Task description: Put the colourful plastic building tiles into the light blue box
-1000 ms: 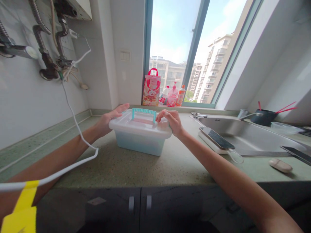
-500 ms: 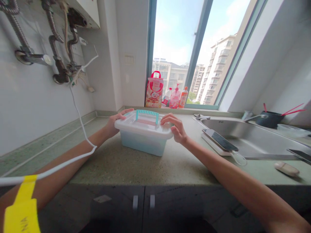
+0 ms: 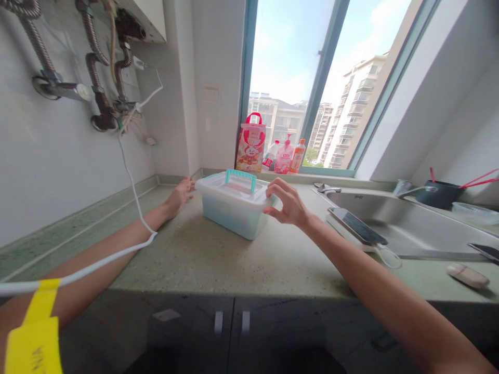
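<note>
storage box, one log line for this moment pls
storage box lidded on counter | left hand open beside it | right hand open at its right end | phone by sink

A smartphone [image 3: 357, 226] lies on a white block beside the steel sink [image 3: 393, 218]. A red-and-white bag [image 3: 251, 145] and three bottles [image 3: 286, 156] stand on the windowsill. A white cable [image 3: 132, 187] hangs from the wall pipes [image 3: 97, 78].

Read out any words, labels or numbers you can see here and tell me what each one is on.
"NIA", uncertain and cut off: black letters on the yellow tape on the white cable.
Red gift bag: printing too blurred to read.
Bottles on the sill: labels too small.
Sink rim: stamped mark, unreadable.
Storage box: no text visible.
</note>
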`<state>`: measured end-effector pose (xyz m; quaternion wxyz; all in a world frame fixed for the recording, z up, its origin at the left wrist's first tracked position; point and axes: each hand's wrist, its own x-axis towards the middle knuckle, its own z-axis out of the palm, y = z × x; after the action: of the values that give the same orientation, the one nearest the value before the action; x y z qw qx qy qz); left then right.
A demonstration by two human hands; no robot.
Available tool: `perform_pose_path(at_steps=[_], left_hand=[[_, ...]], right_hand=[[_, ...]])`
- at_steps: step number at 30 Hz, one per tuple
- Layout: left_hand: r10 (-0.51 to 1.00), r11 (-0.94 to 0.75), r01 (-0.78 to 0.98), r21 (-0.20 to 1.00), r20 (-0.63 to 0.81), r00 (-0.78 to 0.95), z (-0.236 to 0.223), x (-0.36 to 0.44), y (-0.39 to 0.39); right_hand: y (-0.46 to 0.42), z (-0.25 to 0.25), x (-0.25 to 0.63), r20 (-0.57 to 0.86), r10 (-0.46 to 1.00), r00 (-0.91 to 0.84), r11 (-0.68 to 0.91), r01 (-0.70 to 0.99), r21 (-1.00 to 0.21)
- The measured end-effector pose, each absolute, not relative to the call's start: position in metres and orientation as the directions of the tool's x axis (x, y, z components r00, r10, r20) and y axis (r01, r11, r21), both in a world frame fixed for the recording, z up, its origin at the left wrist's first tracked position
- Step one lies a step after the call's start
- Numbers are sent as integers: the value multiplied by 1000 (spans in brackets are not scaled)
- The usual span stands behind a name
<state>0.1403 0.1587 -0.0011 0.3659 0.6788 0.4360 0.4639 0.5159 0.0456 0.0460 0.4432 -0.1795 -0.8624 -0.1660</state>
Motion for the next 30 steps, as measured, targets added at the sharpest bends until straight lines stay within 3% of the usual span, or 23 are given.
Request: perform_pose_path(at_steps=[3,9,16,23,30], left_hand=[[943,-302,164,939,269,197,0,142,157],[935,-312,194,930,265,234,-1,144,155],[923,-317,272,909,228,310,-2,144,156],[919,-324,341,883,207,336,2,148,149],[917,-329,330,885,215,337,1,149,148]], right_hand=[[54,47,528,802,229,-552,820,553,147],[72,48,568,783,354,-512,647,738,190],[86,46,599,777,535,-332,272,938,213],[90,46,609,766,641,-51,-49,993,108],[87,52,619,720,683,120,-171,985,-2]])
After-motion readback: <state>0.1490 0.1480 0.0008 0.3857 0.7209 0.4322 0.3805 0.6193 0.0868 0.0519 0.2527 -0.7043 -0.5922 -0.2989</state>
